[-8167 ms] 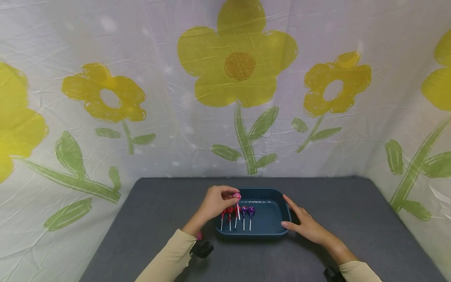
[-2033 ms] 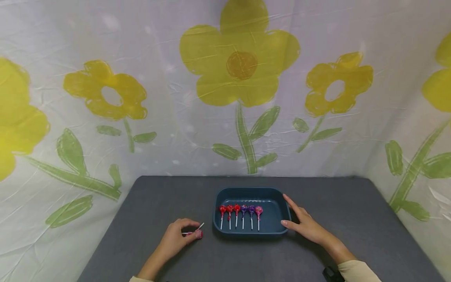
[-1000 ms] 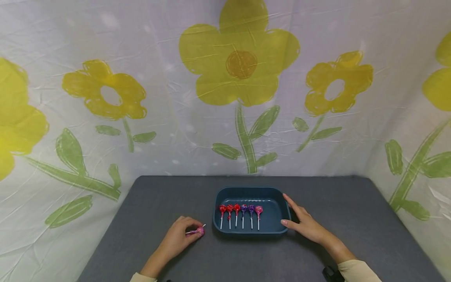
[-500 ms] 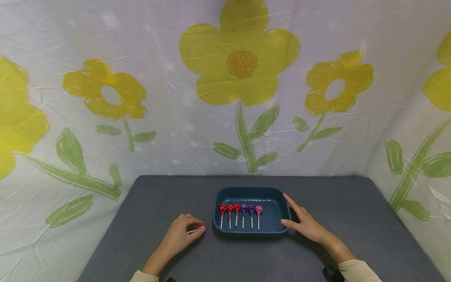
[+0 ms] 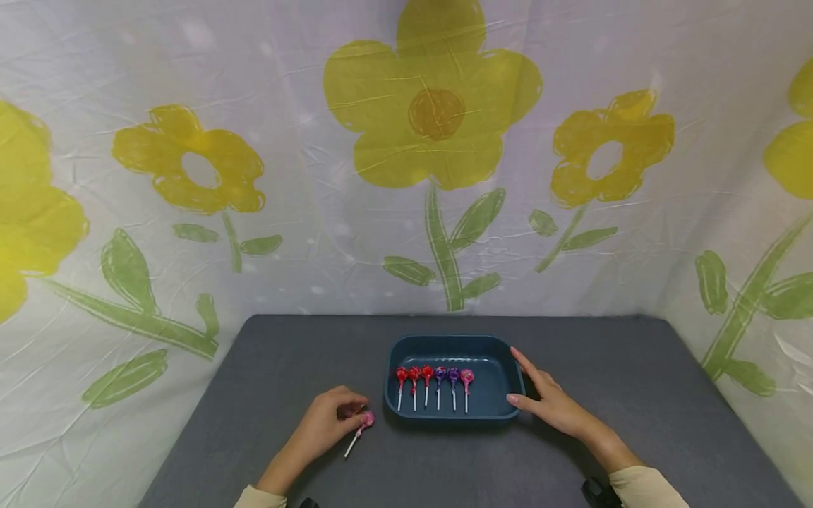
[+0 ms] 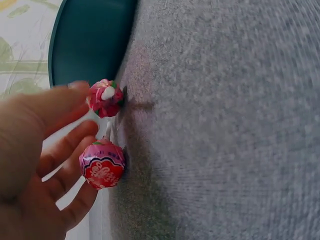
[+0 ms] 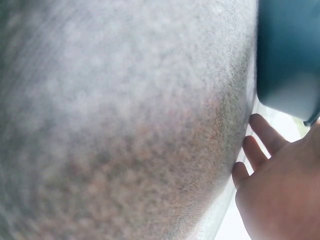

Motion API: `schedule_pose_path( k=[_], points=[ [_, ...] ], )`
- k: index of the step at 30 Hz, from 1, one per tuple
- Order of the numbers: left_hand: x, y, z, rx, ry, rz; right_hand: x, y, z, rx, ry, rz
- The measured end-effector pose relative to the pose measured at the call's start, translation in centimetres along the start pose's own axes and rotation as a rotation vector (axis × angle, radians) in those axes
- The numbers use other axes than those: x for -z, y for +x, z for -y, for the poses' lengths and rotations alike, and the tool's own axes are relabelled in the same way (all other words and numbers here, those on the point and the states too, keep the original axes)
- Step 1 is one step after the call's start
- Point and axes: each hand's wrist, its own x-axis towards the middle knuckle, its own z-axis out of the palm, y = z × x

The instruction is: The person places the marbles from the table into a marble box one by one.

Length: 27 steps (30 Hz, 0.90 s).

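A dark blue tray point(image 5: 489, 353) sits mid-table with a row of several lollipops point(image 5: 438, 377), red, purple and pink, sticks pointing toward me. My left hand point(image 5: 351, 413) is on the table just left of the tray. It pinches a pink lollipop point(image 5: 366, 420) whose white stick slants down-left. In the left wrist view my left hand point(image 6: 75, 125) holds two wrapped lollipops, an upper one point(image 6: 105, 97) and a lower one point(image 6: 102, 164), beside the tray point(image 6: 90, 40). My right hand point(image 5: 530, 386) rests with straight fingers against the tray's right wall; my right hand point(image 7: 270, 165) shows beside the tray point(image 7: 290, 55).
The grey tabletop point(image 5: 635, 395) is backed and flanked by a white cloth with yellow flowers point(image 5: 432, 113). Bare table lies to the left, right and near side of the tray.
My left hand has turned the pink lollipop, so its stick now points down-left instead of up-right, and the head sits closer to the tray. The right hand and tray have not moved.
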Motion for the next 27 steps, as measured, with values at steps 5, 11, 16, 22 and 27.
schedule_pose_path(
  k=[5, 11, 16, 22, 27],
  points=[
    [-0.2, -0.1, 0.6, -0.095, 0.038, 0.043, 0.0, 0.0, 0.0, 0.005, 0.01, -0.002],
    [-0.5, 0.2, 0.8, -0.134, 0.049, 0.069, 0.0, 0.1, 0.0, 0.001, 0.01, 0.0],
    [-0.5, 0.3, 0.7, -0.122, -0.031, 0.057, 0.0, 0.0, -0.1, -0.005, 0.031, 0.012],
    [0.0, 0.8, 0.2, -0.108, -0.083, 0.029, 0.0, 0.0, -0.2, -0.007, 0.055, 0.016],
    [0.8, 1.3, -0.6, -0.1, -0.117, 0.015, -0.1, 0.1, -0.3, -0.011, 0.05, 0.011]
  ],
)
